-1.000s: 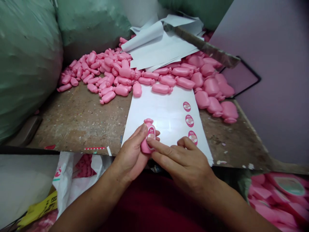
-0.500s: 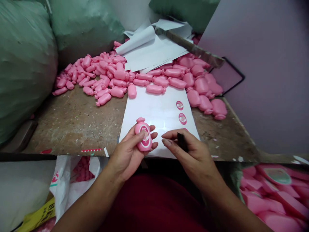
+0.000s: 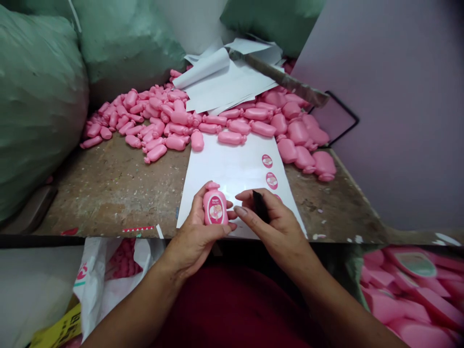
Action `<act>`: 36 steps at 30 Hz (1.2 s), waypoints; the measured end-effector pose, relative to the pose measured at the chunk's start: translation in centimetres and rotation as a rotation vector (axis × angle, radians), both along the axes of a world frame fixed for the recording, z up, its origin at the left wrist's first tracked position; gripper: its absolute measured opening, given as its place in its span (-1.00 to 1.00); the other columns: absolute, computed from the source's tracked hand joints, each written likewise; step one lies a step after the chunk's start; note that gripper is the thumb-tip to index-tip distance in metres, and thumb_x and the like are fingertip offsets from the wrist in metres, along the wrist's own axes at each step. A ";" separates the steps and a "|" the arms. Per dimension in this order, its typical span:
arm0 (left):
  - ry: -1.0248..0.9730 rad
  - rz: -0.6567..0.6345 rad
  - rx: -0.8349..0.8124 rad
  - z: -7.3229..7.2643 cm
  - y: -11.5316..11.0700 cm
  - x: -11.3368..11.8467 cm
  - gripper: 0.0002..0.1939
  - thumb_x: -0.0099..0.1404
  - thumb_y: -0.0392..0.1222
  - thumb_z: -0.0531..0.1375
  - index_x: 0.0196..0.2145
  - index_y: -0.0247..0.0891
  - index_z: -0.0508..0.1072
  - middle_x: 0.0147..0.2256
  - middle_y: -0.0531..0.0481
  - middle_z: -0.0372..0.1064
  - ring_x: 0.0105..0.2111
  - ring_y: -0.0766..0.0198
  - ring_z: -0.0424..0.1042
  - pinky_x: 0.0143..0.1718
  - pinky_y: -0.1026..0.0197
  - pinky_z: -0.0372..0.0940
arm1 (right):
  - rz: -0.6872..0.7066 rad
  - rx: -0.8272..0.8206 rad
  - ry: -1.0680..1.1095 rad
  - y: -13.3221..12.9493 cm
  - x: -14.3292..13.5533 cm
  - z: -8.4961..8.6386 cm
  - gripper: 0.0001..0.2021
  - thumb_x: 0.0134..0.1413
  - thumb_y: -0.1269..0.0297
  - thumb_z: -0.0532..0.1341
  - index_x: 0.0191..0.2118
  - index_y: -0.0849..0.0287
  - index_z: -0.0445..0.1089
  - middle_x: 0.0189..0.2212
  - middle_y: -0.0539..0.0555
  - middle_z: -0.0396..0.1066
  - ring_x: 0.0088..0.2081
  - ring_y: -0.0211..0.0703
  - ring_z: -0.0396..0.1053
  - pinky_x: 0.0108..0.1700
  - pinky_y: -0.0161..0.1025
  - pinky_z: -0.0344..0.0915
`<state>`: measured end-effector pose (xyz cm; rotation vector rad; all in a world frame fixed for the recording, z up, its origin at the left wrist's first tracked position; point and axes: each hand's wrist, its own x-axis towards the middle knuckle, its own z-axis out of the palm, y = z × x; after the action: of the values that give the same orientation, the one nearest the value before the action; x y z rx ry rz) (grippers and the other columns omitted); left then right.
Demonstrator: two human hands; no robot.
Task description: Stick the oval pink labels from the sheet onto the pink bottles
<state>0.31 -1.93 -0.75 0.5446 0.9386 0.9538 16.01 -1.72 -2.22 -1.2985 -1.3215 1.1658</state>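
Head view: pink bottle (image 3: pixel 215 197) with an oval label (image 3: pixel 216 211), cradled in the left hand (image 3: pixel 197 233), just below frame centre.
Likely light, hollow, fairly stiff and a little slippery; best gripped by the sides, clear of the label. Further right in the frame, right hand (image 3: pixel 281 226) with thumb and forefinger narrowly parted, dark strip (image 3: pixel 260 207) held within.

The left hand (image 3: pixel 194 239) is cupped in a grip, palm facing up and inward, its thumb (image 3: pixel 213 233) laid across toward the right hand (image 3: pixel 282 229). That hand is half curled, its thumb and index fingertips slightly apart and pointing at the left hand. Behind each hand, a bare forearm angles outward: left (image 3: pixel 139 297), right (image 3: pixel 337 290).
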 end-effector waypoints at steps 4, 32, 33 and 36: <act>-0.051 -0.081 -0.026 0.1 -0.3 0.0 -0.15 -0.04 -0.53 0.31 0.16 0.01 0.23 -0.12 0.09 0.40 -0.21 0.42 0.42 -0.09 0.31 0.31 | -0.003 0.006 -0.068 0.9 -0.6 0.3 -0.62 -0.16 0.17 0.44 -0.17 0.06 0.39 -0.42 -0.07 0.34 -0.40 -0.22 0.28 -0.39 -0.29 0.24; 1.766 -0.057 0.576 -2.9 16.3 -13.8 -0.56 0.25 -0.27 0.14 0.09 -0.31 0.46 0.07 -0.32 0.39 0.13 -0.16 0.32 0.13 -0.08 0.18 | -0.196 0.062 -0.438 2.3 4.9 -2.8 -0.62 0.19 -0.15 0.08 -0.15 0.04 0.36 -0.42 0.07 0.45 -0.43 -0.04 0.39 -0.36 -0.10 0.31; 1.775 -0.066 0.580 -3.3 17.1 -13.6 -0.55 0.25 -0.28 0.12 0.09 -0.33 0.46 0.05 -0.34 0.39 0.11 -0.20 0.31 0.12 -0.12 0.17 | -0.195 0.064 -0.459 2.0 5.3 -2.7 -0.66 0.23 -0.10 0.07 -0.16 0.05 0.36 -0.44 0.06 0.45 -0.44 -0.05 0.39 -0.36 -0.11 0.31; 1.784 -0.106 0.590 -4.2 18.0 -14.2 -0.52 0.29 -0.29 0.06 0.14 -0.37 0.42 0.08 -0.40 0.34 0.10 -0.30 0.29 0.09 -0.22 0.12 | -0.123 0.108 -0.552 1.2 5.6 -2.7 -0.72 0.27 0.04 0.05 -0.16 0.08 0.39 -0.38 0.10 0.53 -0.37 -0.03 0.46 -0.31 -0.12 0.31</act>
<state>-13.85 16.06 -4.98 2.0786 2.1246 0.4241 21.64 -0.51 -4.91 -1.6638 -1.6380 0.6577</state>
